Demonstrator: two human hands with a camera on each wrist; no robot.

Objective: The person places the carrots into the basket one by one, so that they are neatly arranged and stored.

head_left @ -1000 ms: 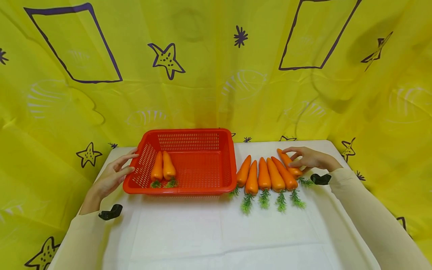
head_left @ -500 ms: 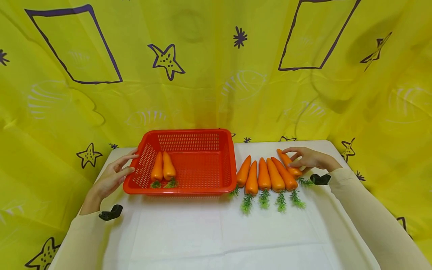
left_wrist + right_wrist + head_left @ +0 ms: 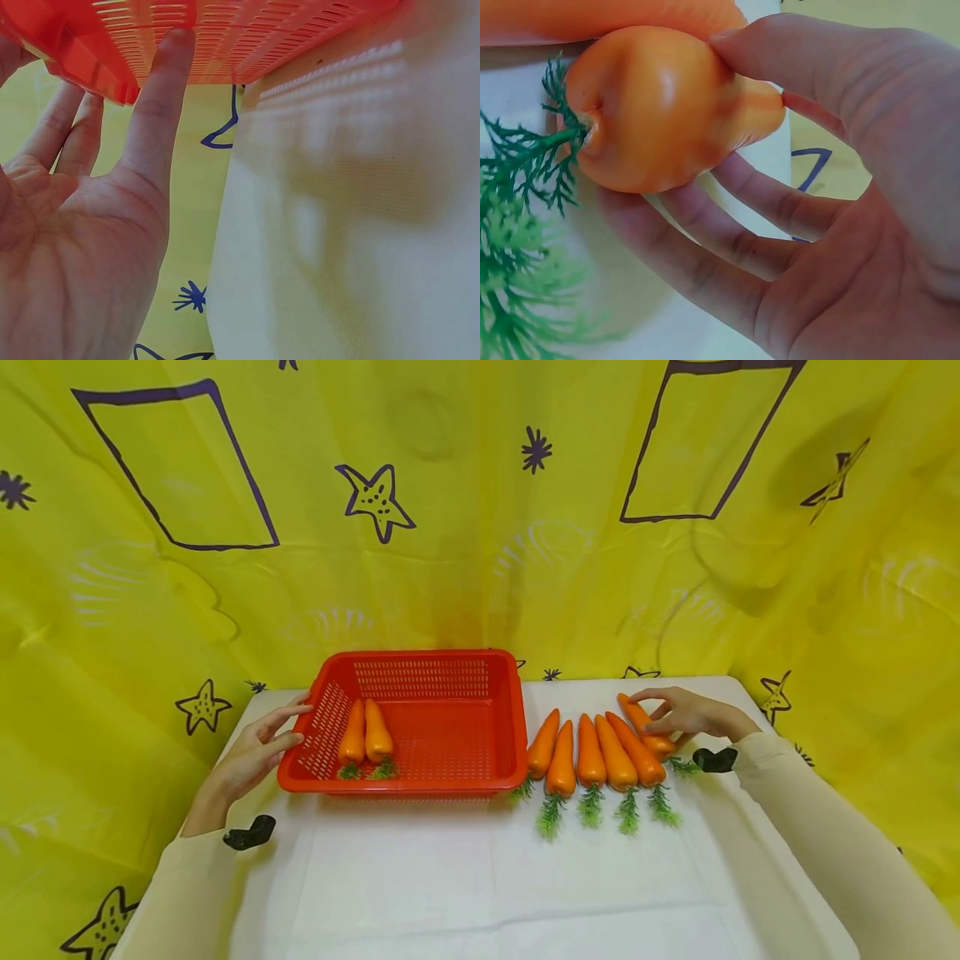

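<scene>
At the left end of the red plastic basket (image 3: 405, 786), my left hand (image 3: 251, 760) touches the outside with thumb and fingers fairly straight. The left wrist view shows the thumb against the slotted wall (image 3: 247, 45). Two orange carrots (image 3: 378, 735) with green tops lie side by side in the basket's left part. On the right, my right hand (image 3: 692, 712) grips the outermost carrot (image 3: 649, 112), thumb on one side and fingers curled along the other. That carrot lies at a slant, its green top (image 3: 525, 157) toward the wrist camera's left.
Several more carrots (image 3: 591, 758) lie in a row on the white-covered table (image 3: 465, 868), between the basket and my right hand, green tops toward me. The leftmost one (image 3: 543, 745) is close by the basket's right side. A yellow patterned curtain (image 3: 450, 585) hangs behind the table.
The whole head view has shifted slightly down and right. Both hands, the basket and the carrots keep the same places relative to one another.
</scene>
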